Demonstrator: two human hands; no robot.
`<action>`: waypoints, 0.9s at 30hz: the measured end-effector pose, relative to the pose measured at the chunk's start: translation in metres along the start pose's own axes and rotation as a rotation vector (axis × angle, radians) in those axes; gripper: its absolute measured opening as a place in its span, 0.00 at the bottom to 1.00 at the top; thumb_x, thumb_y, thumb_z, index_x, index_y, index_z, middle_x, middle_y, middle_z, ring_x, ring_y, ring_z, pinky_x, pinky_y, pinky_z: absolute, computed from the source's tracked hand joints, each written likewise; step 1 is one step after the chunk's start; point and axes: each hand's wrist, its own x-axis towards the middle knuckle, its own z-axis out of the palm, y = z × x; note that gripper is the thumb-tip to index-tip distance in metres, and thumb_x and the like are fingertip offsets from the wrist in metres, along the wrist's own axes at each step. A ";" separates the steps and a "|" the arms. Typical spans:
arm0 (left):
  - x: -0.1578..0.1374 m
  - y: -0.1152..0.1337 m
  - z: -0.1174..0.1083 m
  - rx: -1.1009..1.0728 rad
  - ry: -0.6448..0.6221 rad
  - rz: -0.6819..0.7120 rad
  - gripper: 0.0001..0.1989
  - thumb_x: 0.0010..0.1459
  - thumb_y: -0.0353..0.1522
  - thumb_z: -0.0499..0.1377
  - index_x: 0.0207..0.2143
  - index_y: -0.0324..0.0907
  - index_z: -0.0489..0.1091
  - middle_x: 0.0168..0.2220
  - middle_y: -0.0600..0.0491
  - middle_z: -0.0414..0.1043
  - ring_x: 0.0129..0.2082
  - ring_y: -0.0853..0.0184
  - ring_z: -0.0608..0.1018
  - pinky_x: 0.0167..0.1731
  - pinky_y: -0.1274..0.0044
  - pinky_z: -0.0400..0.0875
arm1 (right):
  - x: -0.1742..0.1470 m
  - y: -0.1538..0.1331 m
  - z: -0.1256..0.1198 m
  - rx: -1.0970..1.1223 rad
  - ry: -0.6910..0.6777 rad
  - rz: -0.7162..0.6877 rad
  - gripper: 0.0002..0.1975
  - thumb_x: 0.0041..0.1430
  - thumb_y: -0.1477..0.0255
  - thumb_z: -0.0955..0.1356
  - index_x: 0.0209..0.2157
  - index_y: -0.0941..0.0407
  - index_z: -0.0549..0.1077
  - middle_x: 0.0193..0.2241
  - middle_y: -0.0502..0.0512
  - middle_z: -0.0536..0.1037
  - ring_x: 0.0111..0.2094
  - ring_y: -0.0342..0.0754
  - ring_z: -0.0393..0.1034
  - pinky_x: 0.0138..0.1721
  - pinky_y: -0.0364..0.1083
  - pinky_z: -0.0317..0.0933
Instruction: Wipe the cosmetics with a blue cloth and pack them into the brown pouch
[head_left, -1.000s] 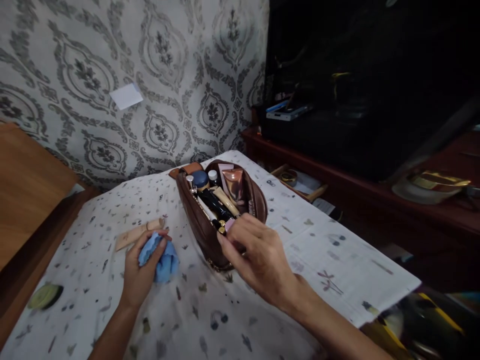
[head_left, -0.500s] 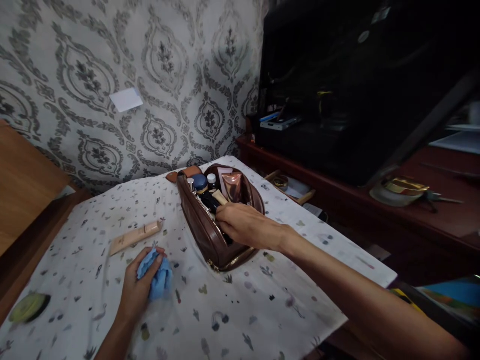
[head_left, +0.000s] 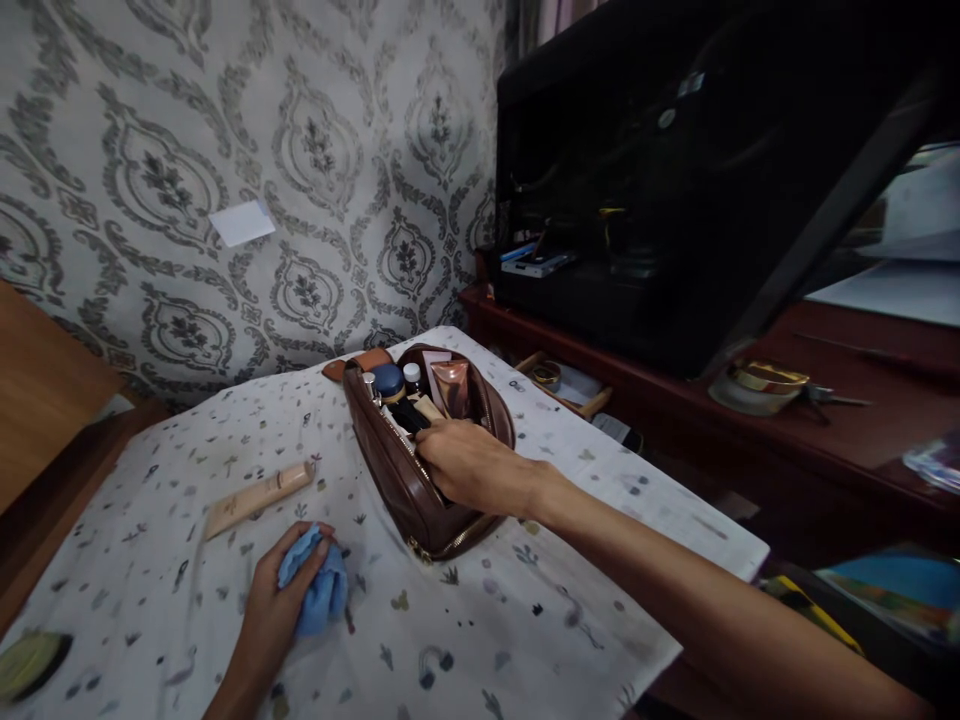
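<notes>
My left hand is closed around a crumpled blue cloth just above the table. My right hand reaches down into an unzipped brown toiletry bag; its fingers are curled, and their tips are hidden inside, so what they grip cannot be made out. In the bag I see a jar with a dark blue lid, a small white-capped bottle, a shiny copper-coloured tube and some black items. A beige cosmetic tube lies on the table behind my left hand.
A patterned white cloth covers the table. At the lower left sits a round green-and-black item. A dark red shelf with a large black screen stands to the right, with an open drawer below.
The view has shifted slightly, so the scene sits lower and further left. My right hand stays in the bag, and my left hand still holds the cloth.
</notes>
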 end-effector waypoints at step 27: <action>0.078 -0.047 -0.052 0.625 0.273 0.424 0.17 0.64 0.33 0.51 0.51 0.38 0.72 0.51 0.41 0.76 0.53 0.53 0.76 0.55 0.63 0.69 | 0.003 -0.078 0.072 0.335 0.750 -0.570 0.09 0.69 0.78 0.64 0.33 0.57 0.74 0.33 0.56 0.79 0.41 0.51 0.72 0.44 0.51 0.68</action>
